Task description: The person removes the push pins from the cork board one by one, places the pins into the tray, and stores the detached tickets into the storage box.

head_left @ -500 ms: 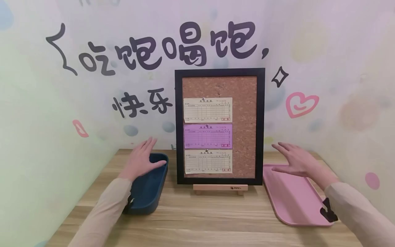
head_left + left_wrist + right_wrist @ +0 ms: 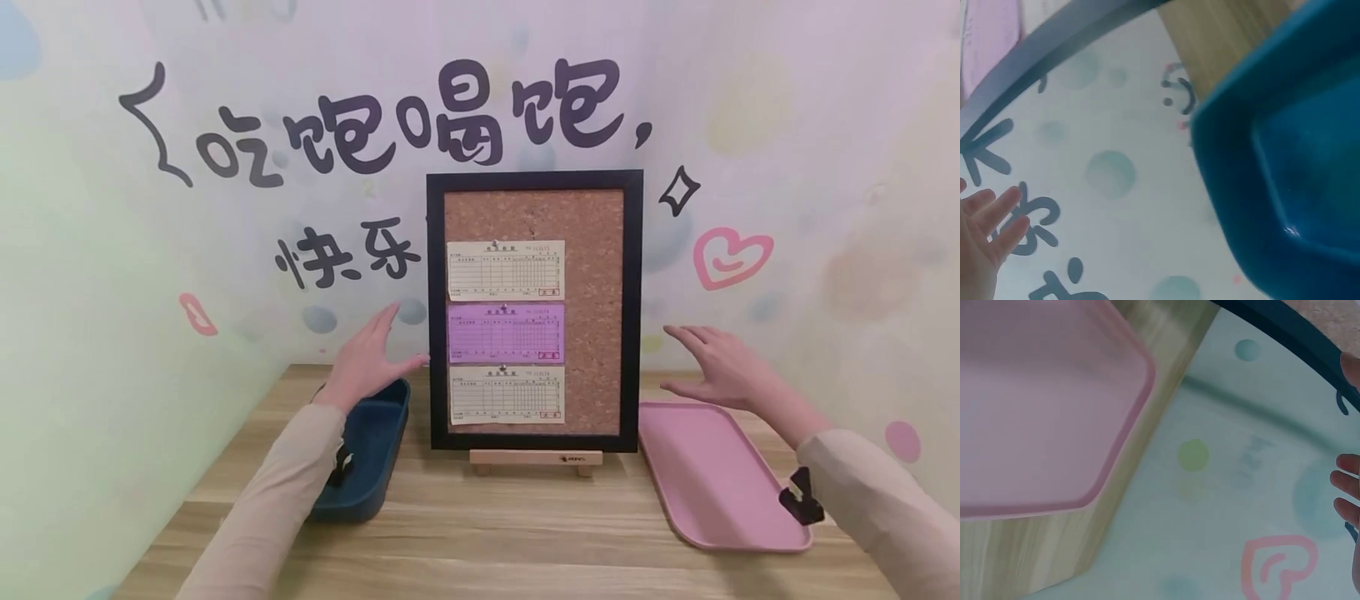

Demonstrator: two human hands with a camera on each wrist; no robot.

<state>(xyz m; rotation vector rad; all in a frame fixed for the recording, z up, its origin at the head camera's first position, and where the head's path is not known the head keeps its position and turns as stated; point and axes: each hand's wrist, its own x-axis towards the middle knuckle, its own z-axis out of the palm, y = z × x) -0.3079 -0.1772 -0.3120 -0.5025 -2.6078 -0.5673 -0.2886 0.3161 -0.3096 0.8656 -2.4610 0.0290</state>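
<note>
A black-framed cork board (image 2: 592, 333) stands upright on a small wooden easel (image 2: 536, 457). Three printed slips are pinned down its left side: a cream one (image 2: 506, 272) on top, a purple one (image 2: 506, 335) in the middle, another cream one (image 2: 506, 397) at the bottom. My left hand (image 2: 365, 364) is raised over the far part of the blue tray, fingers spread, its thumb tip close to the frame's left edge. On the other side my right hand (image 2: 727, 371) hovers above the far end of the pink tray, fingers extended. Neither hand holds anything.
The deep blue tray (image 2: 367, 483) sits left of the board, and a shallow pink tray (image 2: 720, 483) lies to its right. All rest on a wooden table (image 2: 480, 542) against a wall (image 2: 352, 50) with painted lettering.
My left hand has risen and moved right, toward the board. The right hand has lifted slightly. The board, slips and trays stay in place.
</note>
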